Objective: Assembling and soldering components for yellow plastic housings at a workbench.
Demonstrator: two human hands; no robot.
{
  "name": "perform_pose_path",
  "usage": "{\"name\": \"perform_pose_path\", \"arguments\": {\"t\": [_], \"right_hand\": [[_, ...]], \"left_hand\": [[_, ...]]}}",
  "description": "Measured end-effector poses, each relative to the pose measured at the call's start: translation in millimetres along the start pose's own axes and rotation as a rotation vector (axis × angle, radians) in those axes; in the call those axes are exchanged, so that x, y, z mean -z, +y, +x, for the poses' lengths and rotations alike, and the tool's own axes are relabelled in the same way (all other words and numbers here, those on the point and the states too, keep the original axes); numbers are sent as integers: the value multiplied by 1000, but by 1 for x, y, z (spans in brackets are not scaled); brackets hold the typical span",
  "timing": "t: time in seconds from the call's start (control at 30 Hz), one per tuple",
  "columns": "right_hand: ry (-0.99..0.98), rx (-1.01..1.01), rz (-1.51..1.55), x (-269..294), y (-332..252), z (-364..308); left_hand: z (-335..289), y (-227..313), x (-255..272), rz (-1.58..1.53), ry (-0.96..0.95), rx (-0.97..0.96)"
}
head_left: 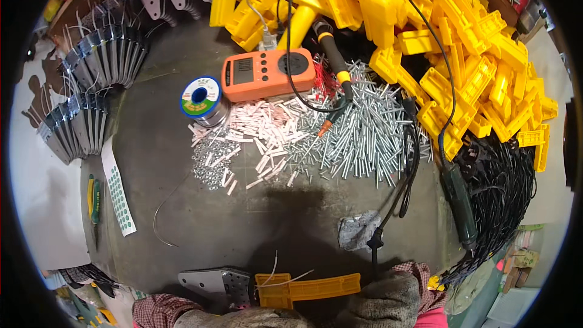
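Dark, scuffed tabletop [146, 170] fills most of the view, and at its near edge lie a grey metal plate [209, 282] and a yellow handle piece [328, 287], end to end and seemingly touching. Both hands, in grey fabric, are at the lower edge: the left hand [261, 318] just below where the pieces meet, the right hand [385, 305] by the yellow end. Their fingers are hidden, so I cannot tell whether either grip is closed on anything. Two pale wires [275, 270] stick up loose over the yellow part — this unit looks unfinished, with its wire ends not yet joined to any cable. Beyond it, a black plug [375, 240] and crumpled paper [358, 229] crowd the right side, the plug's cord running down toward the right hand. Farther off lie screws [364, 133], nuts [212, 161], pale sleeves [261, 123], a solder spool [202, 102] and an orange meter [267, 85]. Much seems left: wired plates [100, 58] stand fanned at left, while yellow parts [449, 30] and black cables [498, 188] are heaped at right — a dark power screwdriver [458, 206] beside the cables.
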State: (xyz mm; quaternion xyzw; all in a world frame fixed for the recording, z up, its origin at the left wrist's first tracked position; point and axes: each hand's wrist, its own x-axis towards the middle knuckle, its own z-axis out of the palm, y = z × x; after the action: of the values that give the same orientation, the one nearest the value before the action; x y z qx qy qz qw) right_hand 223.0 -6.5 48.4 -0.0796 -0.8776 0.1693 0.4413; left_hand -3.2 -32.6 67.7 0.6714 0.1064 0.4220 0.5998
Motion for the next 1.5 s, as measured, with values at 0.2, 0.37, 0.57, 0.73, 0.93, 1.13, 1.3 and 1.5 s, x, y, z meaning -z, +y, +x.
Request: {"name": "perform_pose_path", "arguments": {"t": [0.2, 0.37, 0.57, 0.73, 0.93, 1.13, 1.3, 1.5], "right_hand": [[97, 82, 22, 3, 7, 8], [-13, -44, -29, 6, 5, 5], [76, -190, 137, -3, 7, -9], [-33, -631, 326, -14, -11, -24], [-130, -487, -22, -18, 34, -39], [-95, -664, 100, -18, 27, -30], [235, -583, 44, -43, 34, -49], [201, -1041, 682, -38, 36, -29]], "left_hand": [[13, 3, 8, -33, -54, -4], [-30, 15, 45, 90, -283, 386], [-89, 72, 93, 328, -631, 960], [-35, 73, 89, 397, -456, 1224], [94, -72, 75, 1642, -310, 226], [155, -143, 102, 2165, -169, 75], [139, -128, 105, 2034, -519, 138], [131, -108, 107, 1725, -302, 55]]}}
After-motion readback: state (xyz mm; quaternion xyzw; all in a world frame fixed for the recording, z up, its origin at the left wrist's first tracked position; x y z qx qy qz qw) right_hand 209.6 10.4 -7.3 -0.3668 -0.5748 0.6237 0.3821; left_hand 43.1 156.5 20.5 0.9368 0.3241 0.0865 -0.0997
